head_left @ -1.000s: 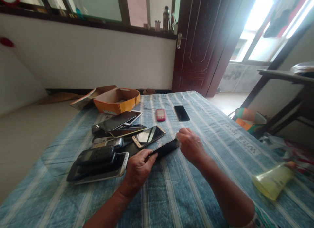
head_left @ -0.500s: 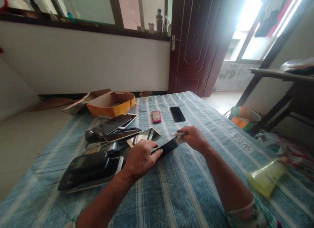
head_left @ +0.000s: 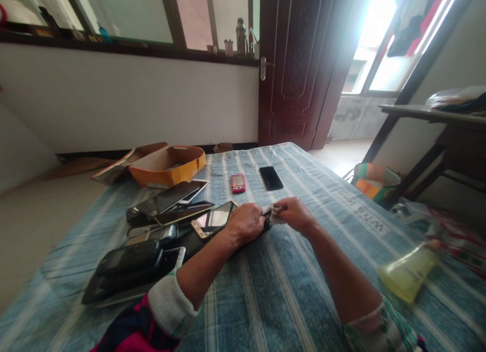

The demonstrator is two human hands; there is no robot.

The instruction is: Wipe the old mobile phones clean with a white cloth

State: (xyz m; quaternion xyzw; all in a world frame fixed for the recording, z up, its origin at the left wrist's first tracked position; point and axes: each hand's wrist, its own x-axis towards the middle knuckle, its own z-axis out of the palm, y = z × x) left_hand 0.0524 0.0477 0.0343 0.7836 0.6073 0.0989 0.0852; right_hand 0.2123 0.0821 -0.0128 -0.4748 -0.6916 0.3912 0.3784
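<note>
My left hand [head_left: 246, 223] is closed on a dark phone [head_left: 266, 225], covering most of it. At the phone's right end, my right hand [head_left: 298, 215] pinches a crumpled white tissue [head_left: 278, 213] against it. Beside my left hand lies a gold-framed phone [head_left: 212, 220]. Farther back are a pink phone [head_left: 238, 183] and a black phone [head_left: 271, 178], lying apart on the striped cloth. Several more phones and dark devices [head_left: 129, 258] are piled to the left.
An open orange box [head_left: 167, 172] stands at the back left of the cloth-covered surface [head_left: 304, 291]. A yellow translucent bag [head_left: 408, 271] lies at the right. Beyond are a door [head_left: 292, 69] and a dark table [head_left: 436, 114].
My left hand has moved right along the dark phone, close to my right hand, and its sleeve now shows. The whole view has shifted slightly.
</note>
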